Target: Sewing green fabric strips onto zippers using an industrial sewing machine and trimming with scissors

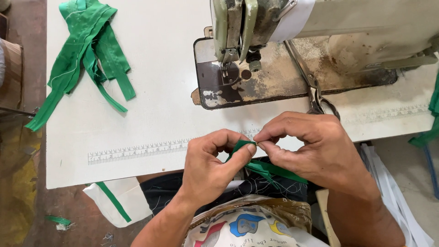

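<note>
Both hands, the left hand (211, 164) and right hand (308, 148), are pinching a narrow green fabric strip (270, 169) at the white surface's (151, 96) six o'clock edge, the worn sewing machine (292, 45) sitting at twelve.

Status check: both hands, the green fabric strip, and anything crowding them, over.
Left hand and right hand both pinching the narrow green fabric strip at the white table's near edge. Metal scissors lie just behind the right hand.

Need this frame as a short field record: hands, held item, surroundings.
left hand: pinches green fabric strip
right hand: pinches the same strip's folded end
strip position: above the lap, at the near table edge
sewing machine: beyond the hands, on white table
scissors: on machine bed
green strip pile: table's far left
ruler marks: along table's near edge
</note>
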